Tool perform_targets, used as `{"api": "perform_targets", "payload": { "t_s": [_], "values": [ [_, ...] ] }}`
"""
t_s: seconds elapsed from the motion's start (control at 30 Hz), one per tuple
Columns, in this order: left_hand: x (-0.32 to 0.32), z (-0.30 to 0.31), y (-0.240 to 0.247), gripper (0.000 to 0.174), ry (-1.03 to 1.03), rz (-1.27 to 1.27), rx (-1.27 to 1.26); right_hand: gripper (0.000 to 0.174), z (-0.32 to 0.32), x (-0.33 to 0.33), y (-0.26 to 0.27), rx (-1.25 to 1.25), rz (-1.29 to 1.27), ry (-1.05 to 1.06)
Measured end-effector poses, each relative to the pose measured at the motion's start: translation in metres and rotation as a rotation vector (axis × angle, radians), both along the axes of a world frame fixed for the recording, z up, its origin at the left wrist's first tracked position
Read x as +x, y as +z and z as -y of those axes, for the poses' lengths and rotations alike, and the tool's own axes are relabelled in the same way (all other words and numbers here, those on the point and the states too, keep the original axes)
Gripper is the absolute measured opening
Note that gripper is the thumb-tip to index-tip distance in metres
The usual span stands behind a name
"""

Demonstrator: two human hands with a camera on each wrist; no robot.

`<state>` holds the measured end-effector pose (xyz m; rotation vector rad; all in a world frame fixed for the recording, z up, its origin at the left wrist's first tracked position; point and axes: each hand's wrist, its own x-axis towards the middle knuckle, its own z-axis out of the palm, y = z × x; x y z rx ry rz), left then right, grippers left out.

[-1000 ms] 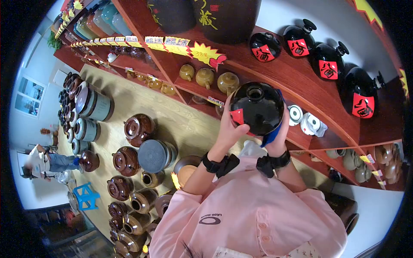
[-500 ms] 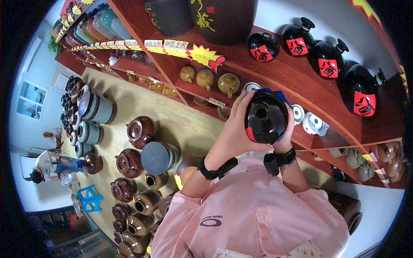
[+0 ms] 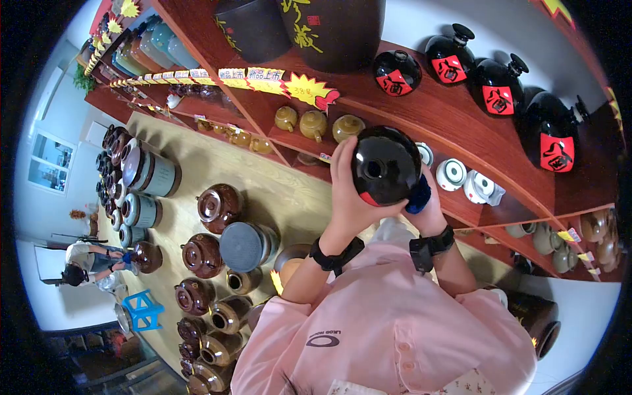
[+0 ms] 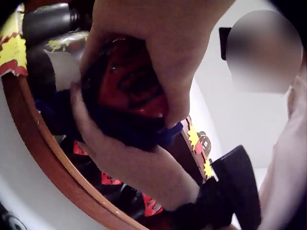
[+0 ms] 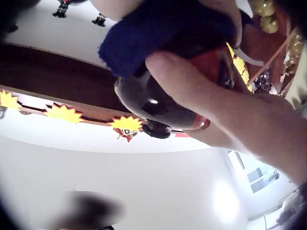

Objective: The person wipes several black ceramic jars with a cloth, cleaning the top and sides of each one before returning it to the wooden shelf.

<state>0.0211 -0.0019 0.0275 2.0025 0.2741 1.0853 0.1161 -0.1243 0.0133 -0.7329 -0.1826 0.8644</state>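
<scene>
A glossy black round jar (image 3: 387, 157) with a small mouth is held up before the chest in the head view. On its left and near side, my left hand (image 3: 350, 205) grips it with fingers spread round it. My right hand (image 3: 431, 209) presses a dark blue cloth (image 3: 419, 195) against the jar's lower right side. In the left wrist view the jar's red label (image 4: 129, 84) faces the camera, between my left hand (image 4: 148, 28) and the cloth. The right wrist view shows the cloth (image 5: 144, 36) bunched over the jar and the left thumb lying on the jar.
Red-brown shelves (image 3: 461, 168) carry several black jars (image 3: 497, 85), small brown teapots (image 3: 313, 125) and white pieces (image 3: 451, 174). Large brown lidded jars (image 3: 220, 207) stand on the floor at left. Farther off, a person (image 3: 82, 260) bends beside a blue stool (image 3: 141, 311).
The jar has shifted left in the head view after moving right earlier. The cloth now shows at its lower right rather than behind its top. The far person has bent toward a brown jar.
</scene>
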Motion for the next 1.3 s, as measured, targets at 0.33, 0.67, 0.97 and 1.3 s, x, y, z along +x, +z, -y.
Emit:
{"api": "perform_targets", "payload": {
  "t_s": [0.33, 0.67, 0.97, 1.3],
  "values": [
    [-0.003, -0.017, 0.000, 0.115, -0.248, 0.063, -0.454, 0.042, 0.002, -0.002, 0.013, 0.031, -0.138, -0.091],
    [-0.004, -0.023, 0.000, 0.111, -0.135, 0.075, -0.768, 0.036, -0.006, -0.019, 0.007, -0.200, -0.097, -0.062],
    [-0.012, -0.035, -0.006, 0.112, -0.148, -0.079, -0.549, 0.047, 0.027, 0.056, 0.027, -0.657, 0.537, -0.276],
    [0.006, -0.026, -0.004, 0.118, -0.187, -0.172, -0.288, 0.051, 0.097, 0.204, 0.021, -1.150, 1.781, -0.384]
  ]
}}
